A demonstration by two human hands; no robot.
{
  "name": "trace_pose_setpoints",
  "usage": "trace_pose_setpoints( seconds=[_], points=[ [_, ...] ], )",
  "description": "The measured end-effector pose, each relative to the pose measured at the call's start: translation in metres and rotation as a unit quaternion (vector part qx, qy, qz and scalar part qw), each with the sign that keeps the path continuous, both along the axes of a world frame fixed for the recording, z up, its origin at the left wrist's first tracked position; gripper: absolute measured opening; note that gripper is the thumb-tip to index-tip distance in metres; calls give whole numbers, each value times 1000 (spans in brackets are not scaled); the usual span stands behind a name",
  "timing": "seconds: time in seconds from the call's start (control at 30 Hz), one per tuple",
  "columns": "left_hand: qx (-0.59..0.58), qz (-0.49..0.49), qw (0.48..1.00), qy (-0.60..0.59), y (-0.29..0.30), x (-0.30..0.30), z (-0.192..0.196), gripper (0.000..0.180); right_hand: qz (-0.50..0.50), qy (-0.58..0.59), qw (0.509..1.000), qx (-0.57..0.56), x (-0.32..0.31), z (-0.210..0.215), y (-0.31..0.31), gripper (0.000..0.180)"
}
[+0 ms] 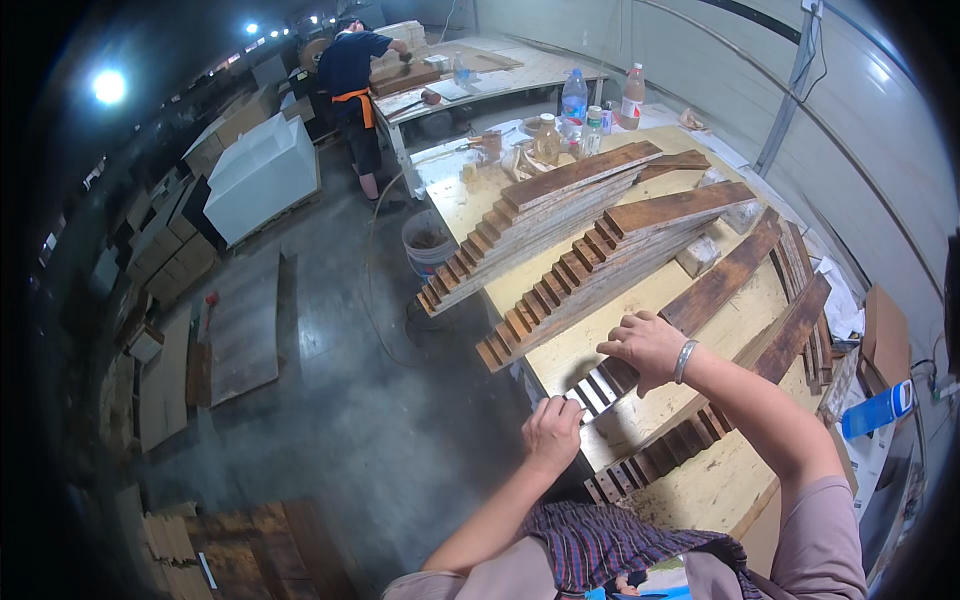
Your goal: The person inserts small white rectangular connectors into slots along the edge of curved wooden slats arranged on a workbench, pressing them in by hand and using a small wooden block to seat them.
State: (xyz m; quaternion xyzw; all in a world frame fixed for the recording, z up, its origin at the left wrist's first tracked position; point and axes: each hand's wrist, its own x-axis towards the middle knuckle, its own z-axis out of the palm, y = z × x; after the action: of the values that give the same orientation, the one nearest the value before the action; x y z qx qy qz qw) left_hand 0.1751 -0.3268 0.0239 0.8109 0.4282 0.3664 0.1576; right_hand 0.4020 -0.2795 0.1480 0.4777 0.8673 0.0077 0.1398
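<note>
A blue package [877,409] lies far right. Dark planks [600,388], long axis running near-left to far-right, are gripped endwise by the left hand [551,432] and pressed by the right hand [648,345].

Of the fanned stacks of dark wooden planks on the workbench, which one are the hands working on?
The nearest stack of dark wooden planks, at the bench's front edge: right hand rests on it, left hand grips its end. The two farther stacks lie untouched.
</note>
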Motion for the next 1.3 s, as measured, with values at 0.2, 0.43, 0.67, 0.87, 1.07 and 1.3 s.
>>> trace_pose_setpoints(
  seconds=[0.2,0.43,0.67,0.87,1.07,1.3],
  points=[
    [21,-9,1000,13,1,2,1,12,5,41,999,19,8,-16,0,56],
    [30,-20,999,1,13,1,3,8,1,74,996,48,6,-19,-2,27],
    [9,-13,1000,-1,11,2,4,15,-15,85,995,46,7,-15,-5,30],
    [27,0,1000,-10,38,0,6,13,-26,83,996,31,6,-16,-5,32],
    [4,-38,998,-42,3,3,5,14,-11,69,997,36,6,-12,-4,36],
    [4,-31,998,-53,5,1,-2,16,-30,82,996,13,5,-13,-4,34]
  ],
)
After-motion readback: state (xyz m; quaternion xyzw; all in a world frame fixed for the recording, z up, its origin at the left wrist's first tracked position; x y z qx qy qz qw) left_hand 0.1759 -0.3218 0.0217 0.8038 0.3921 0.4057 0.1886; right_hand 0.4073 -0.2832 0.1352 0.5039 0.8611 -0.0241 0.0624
